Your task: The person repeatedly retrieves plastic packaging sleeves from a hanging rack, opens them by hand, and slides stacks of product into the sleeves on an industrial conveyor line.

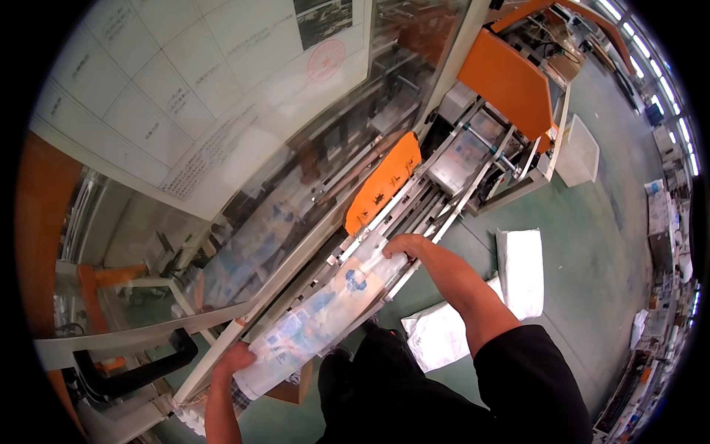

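Note:
A long pack in translucent plastic, printed with pale blue and beige patches, lies slanting along the rails of a conveyor. My left hand grips its near left end, the fingers partly hidden behind the pack. At the far right end my right hand is closed on the plastic, thumb on top. What is inside the pack I cannot make out. Farther up the conveyor sits another plastic-wrapped pack, apart from my hands.
An orange guard plate stands beside the rails. Left of them is a machine's clear panel with a black handle. White sacks lie on the green floor to my right. A white bin stands beyond, near an orange machine cover.

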The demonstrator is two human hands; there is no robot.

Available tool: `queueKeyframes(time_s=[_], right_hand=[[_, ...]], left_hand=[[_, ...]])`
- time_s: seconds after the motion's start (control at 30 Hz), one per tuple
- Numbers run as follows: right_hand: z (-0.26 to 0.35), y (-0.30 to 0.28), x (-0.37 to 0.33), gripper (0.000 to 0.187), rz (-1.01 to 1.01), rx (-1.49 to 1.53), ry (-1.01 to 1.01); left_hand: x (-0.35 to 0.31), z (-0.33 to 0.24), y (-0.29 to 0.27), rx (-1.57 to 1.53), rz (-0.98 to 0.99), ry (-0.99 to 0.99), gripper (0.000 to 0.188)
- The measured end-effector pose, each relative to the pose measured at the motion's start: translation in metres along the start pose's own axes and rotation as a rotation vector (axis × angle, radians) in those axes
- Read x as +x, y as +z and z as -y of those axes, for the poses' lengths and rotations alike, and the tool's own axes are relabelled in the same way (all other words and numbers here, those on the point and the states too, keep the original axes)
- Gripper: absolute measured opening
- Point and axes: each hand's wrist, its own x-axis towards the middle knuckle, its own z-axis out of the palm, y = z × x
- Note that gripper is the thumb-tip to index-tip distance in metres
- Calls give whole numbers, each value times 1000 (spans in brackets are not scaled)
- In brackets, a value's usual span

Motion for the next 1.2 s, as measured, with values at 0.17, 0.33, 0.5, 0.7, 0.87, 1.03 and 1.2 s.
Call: queueKeyframes(time_s=[0.17,0.33,0.5,0.7,0.87,1.03,1.2], right_hand=[[13,0,-7,62,27,-178,20],[-22,-5,15,48,-50,149,39],[-5,-1,-29,55,-4,-25,-286],[-9,-4,-8,54,21,-9,-164],[0,4,9,54,-2,-30,-145],[5,9,-5,48,-34,-186,-279],[-4,1,-17,47,-95,-353,-200]], left_hand=[[-8,-4,-4,-57,-1,-35,47],[3,-14,-10,-99,-17,-8,46],[33,31,15,163,54,100,41],[31,10,-3,-22,71,23,43],[46,36,8,-103,115,69,58],[41,31,5,-91,109,23,58],[39,20,8,0,65,112,44]])
